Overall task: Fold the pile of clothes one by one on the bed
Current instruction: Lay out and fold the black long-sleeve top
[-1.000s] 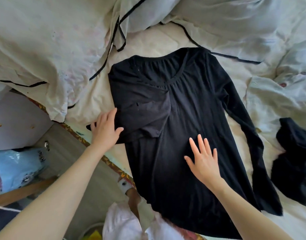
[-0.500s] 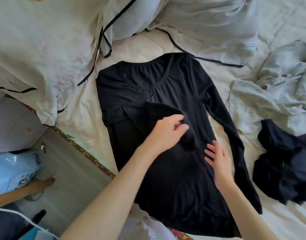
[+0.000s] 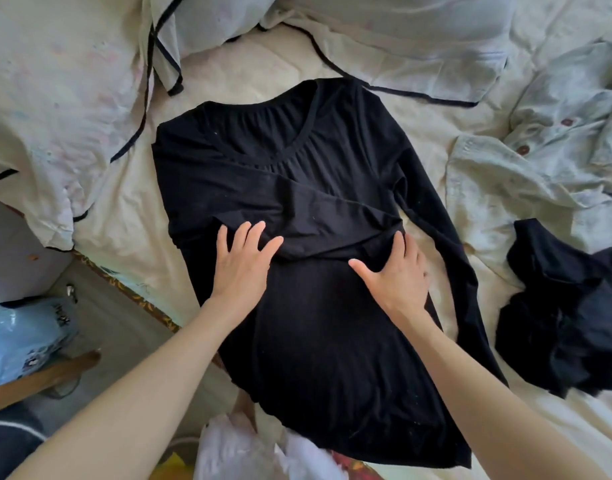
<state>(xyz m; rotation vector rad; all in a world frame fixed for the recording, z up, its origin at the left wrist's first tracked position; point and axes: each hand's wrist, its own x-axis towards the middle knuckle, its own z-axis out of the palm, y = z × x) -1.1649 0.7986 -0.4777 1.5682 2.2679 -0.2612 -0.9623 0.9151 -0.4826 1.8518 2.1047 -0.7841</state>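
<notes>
Cream bed sheet point(image 3: 249, 69) under black top point(image 3: 332, 323), pillows point(image 3: 401, 39) behind.

Count on the bed: three garments, two bare hands, two pale pillows.

One black long-sleeved knit top point(image 3: 318, 323) lies spread flat at the centre; of its two sleeves, one is folded across the chest and one runs straight down toward 4 o'clock. One crumpled black garment point(image 3: 564, 323) sits at 3 o'clock, and one pale grey-green buttoned shirt point(image 3: 526, 168) at 2 o'clock shows two brown buttons. Two hands rest on the top: the left hand point(image 3: 242, 265) and the right hand point(image 3: 398, 275). Two pale pillows with black piping sit at 10 o'clock point(image 3: 55, 109) and 1 o'clock point(image 3: 401, 39). One light blue plastic bag point(image 3: 23, 334) lies on the floor at 8 o'clock.
</notes>
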